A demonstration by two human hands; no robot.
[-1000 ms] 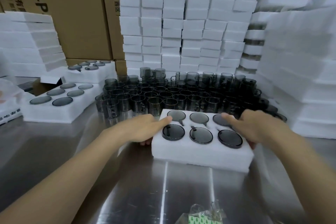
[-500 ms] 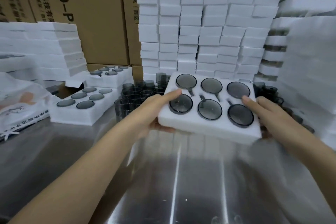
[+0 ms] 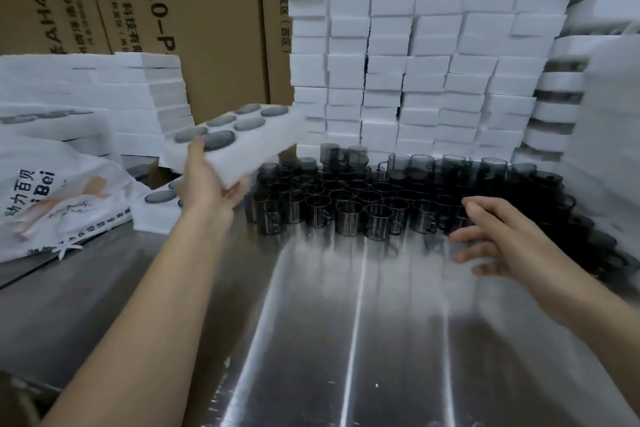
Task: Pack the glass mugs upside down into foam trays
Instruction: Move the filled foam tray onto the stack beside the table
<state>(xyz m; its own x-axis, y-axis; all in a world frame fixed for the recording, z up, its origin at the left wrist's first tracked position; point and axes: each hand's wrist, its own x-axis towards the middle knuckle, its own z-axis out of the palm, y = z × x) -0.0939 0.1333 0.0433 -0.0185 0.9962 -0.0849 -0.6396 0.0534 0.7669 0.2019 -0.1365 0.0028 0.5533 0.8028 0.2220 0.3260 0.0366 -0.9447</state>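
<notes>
Left hand (image 3: 207, 184) grips the near edge of a filled tray (image 3: 266, 149), thumb on top, holding it tilted in the air at the left. Six upturned mug bases (image 3: 218, 140) show in its holes. Right hand (image 3: 498, 236) is released, fingers spread, over the table (image 3: 346, 340) beside the loose mugs (image 3: 363, 204). A second tray (image 3: 152, 220) lies on the table below the held one. Foam stacks (image 3: 415, 62) stand at the far side.

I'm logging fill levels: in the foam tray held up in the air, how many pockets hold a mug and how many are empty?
Foam tray in the left hand:
Pockets with a mug: 6
Empty pockets: 0
Total: 6 pockets
</notes>
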